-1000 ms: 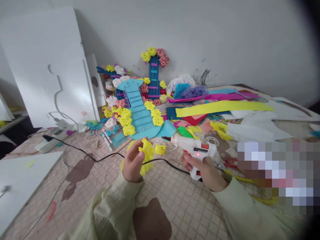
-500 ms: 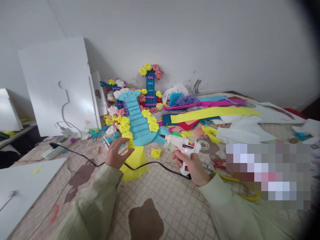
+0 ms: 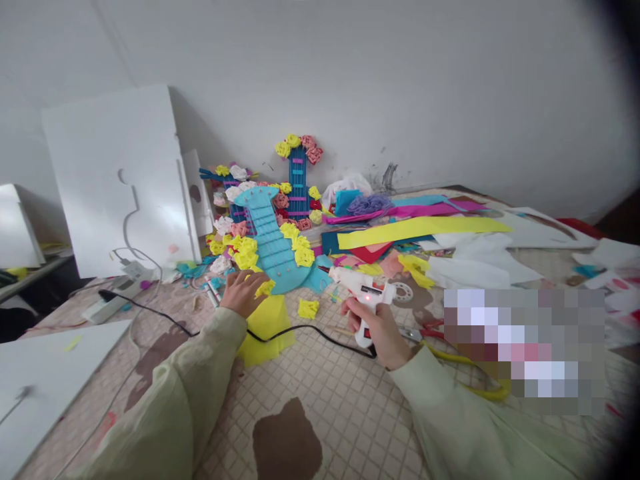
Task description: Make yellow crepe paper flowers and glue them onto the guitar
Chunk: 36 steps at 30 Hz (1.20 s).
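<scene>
My right hand [image 3: 373, 325] is wrapped round the handle of a white glue gun [image 3: 361, 283]. Its nozzle points left, towards the light-blue guitar-shaped piece [image 3: 273, 250], and a red light glows on its body. My left hand [image 3: 246, 291], palm down, has its fingers closed at a yellow crumpled-paper flower [image 3: 265, 288] by the lower left edge of the blue piece; the fingertips are partly hidden. More yellow flowers [image 3: 303, 250] line that piece on both sides. One loose yellow flower [image 3: 309, 309] lies between my hands, beside a sheet of yellow paper [image 3: 267, 327].
A black cord [image 3: 310, 327] crosses the table in front of my hands. Red-handled pliers [image 3: 425, 331] lie right of the glue gun, near a white tape ring [image 3: 401, 292]. Paper strips [image 3: 425, 231] and a decorated dark-blue guitar [image 3: 299, 180] are at the back. A power strip [image 3: 113, 300] is at left.
My left hand has gone from spread fingers beside the flowers to closing on a yellow flower at the blue piece's lower left. The right hand still holds the glue gun, nearly unmoved.
</scene>
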Available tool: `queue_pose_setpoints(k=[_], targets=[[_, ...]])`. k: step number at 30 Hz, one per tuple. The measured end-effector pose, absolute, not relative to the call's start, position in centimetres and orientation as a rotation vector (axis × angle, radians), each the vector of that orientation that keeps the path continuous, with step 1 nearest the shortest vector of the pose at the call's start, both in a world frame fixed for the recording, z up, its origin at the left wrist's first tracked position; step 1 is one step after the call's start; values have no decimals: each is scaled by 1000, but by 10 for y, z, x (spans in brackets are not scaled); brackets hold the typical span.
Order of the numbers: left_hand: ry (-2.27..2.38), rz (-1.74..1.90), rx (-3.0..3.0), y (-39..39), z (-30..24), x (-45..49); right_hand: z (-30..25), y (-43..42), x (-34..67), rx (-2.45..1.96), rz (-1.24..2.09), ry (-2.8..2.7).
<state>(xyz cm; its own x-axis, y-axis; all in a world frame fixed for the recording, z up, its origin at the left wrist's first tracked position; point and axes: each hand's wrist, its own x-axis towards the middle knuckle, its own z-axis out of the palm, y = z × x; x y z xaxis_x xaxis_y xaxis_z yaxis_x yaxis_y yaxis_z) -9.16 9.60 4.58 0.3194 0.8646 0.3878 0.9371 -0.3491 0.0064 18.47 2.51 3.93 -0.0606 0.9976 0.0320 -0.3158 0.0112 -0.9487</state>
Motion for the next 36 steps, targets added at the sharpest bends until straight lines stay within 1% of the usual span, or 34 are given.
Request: queue_pose_setpoints(k=[5, 13, 22, 29, 36], targets=[[-1648, -428, -2355, 98, 41, -93, 39, 25, 185, -930, 1390, -1039], [-1677, -436, -2334, 98, 30, -97, 33, 25, 185, -969, 1354, -1059], [-1760, -606, -2284, 101, 23, -97, 33, 25, 185, -968, 1365, -1057], [-1929, -788, -2045, 100, 18, -92, 39, 24, 184, -964, 1388, -1036], [-2048, -823, -1928, 102, 18, -94, 40, 23, 183, -971, 1383, -1045]])
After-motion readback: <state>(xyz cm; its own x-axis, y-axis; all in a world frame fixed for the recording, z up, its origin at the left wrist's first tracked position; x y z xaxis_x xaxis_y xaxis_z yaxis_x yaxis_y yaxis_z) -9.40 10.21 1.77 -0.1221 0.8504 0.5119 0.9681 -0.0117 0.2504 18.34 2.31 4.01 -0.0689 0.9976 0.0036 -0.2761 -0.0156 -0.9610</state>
